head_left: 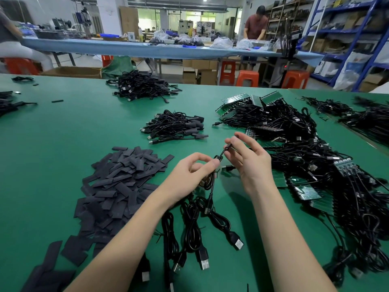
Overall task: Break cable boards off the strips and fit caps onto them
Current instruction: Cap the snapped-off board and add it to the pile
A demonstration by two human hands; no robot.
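Note:
Over the green table (63,131), my left hand (193,173) pinches a black cable (211,180) between thumb and forefinger; the cable hangs down in a loop toward several loose USB cables (193,228). My right hand (248,161) pinches the cable's thin black end (224,151) with thumb and fingertips, other fingers spread. Whether a board sits at that end is hidden. A heap of flat black caps (122,178) lies left of my hands. Green board strips with cables (294,131) are piled to the right, some strips (311,194) near my right wrist.
A small pile of capped cables (174,125) lies beyond my hands, a larger one (143,85) farther back. More cable heaps (368,116) sit at far right. Orange stools (247,77) and a blue bench (126,48) with a person working stand behind the table.

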